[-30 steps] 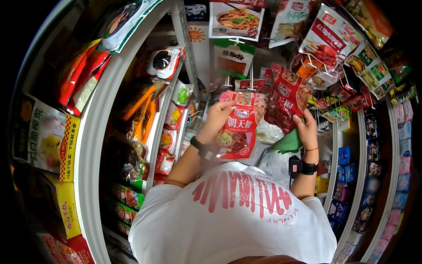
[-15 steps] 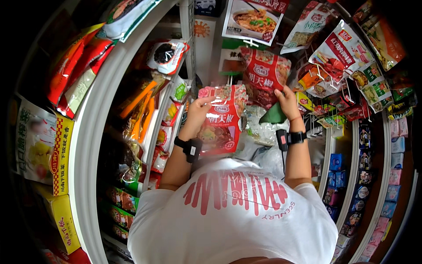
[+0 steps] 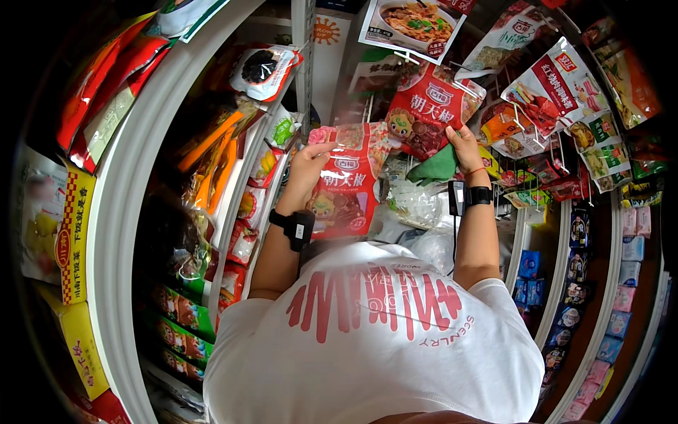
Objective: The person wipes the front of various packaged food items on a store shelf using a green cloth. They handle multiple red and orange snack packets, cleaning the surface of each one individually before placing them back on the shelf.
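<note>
My left hand pinches the upper left edge of a red bag of dried chillies, held up before my chest. My right hand is closed on the lower right corner of a second, matching red chilli bag, which is tilted and higher up by the hanging rack. A piece of dark green cloth lies against my right fingers; whether they grip it too, I cannot make out. Part of the right-hand bag's top edge is beside a white display hook.
Hooks at the upper right carry seasoning pouches. To the left, shelves hold packaged foods behind a curved white frame. Clear plastic-wrapped goods sit below the bags. Small blue and pink packs line the right shelves.
The right-hand chilli bag has tilted and moved slightly up toward the hooks. The left-hand bag stays pinched, a little lower relative to it. My view has shifted slightly.
</note>
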{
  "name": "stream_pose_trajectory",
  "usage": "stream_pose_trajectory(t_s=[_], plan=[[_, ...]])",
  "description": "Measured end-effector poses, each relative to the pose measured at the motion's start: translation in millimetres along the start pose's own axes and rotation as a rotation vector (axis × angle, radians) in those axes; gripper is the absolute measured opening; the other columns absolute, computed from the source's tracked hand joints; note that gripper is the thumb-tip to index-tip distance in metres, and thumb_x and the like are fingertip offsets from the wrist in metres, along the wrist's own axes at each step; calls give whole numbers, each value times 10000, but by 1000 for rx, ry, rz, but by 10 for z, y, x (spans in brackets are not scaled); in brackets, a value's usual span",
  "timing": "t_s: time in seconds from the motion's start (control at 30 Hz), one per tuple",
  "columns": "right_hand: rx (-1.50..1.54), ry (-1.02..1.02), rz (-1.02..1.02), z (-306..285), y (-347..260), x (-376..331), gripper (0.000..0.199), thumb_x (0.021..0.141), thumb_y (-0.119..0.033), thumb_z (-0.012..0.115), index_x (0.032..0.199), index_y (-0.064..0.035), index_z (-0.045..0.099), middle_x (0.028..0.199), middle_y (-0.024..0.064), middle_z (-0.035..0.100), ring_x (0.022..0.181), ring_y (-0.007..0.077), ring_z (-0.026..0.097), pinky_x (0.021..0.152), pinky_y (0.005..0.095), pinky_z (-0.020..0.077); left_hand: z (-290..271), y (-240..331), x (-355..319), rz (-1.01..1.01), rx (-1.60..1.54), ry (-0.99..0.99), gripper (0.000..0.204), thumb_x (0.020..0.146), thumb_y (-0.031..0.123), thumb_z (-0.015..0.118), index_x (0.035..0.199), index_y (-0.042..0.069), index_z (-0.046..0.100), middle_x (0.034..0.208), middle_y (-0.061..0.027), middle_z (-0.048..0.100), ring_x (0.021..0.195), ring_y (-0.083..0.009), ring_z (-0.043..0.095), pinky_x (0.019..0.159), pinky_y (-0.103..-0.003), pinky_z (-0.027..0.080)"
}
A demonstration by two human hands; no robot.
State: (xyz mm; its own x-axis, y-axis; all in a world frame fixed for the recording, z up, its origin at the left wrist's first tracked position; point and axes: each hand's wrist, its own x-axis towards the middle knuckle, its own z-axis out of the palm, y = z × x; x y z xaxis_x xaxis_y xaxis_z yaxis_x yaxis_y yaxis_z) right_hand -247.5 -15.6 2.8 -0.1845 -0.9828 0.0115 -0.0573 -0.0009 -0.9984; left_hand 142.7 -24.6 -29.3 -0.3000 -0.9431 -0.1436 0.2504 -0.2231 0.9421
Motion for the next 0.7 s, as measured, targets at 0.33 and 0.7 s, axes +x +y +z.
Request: stream_pose_trajectory(t_s=[0.33,0.7], plan=[[-40,60,-36,-160,44,28,349,898,-197,614,1186,-9,557,1094,23,594,965,119,525,848,262,420,63,-37,147,-22,22,-25,260,931,39,493,1149,-42,609,1054,-114,653,857,-115,631,773,-231,523],[-76,236,-98,16,46,223,272,898,-206,619,1082,-8,592,970,25,609,844,110,525,741,258,432,31,-44,191,-18,22,-18,272,933,34,483,1165,-45,600,1080,-110,647,906,-111,618,812,-231,503]])
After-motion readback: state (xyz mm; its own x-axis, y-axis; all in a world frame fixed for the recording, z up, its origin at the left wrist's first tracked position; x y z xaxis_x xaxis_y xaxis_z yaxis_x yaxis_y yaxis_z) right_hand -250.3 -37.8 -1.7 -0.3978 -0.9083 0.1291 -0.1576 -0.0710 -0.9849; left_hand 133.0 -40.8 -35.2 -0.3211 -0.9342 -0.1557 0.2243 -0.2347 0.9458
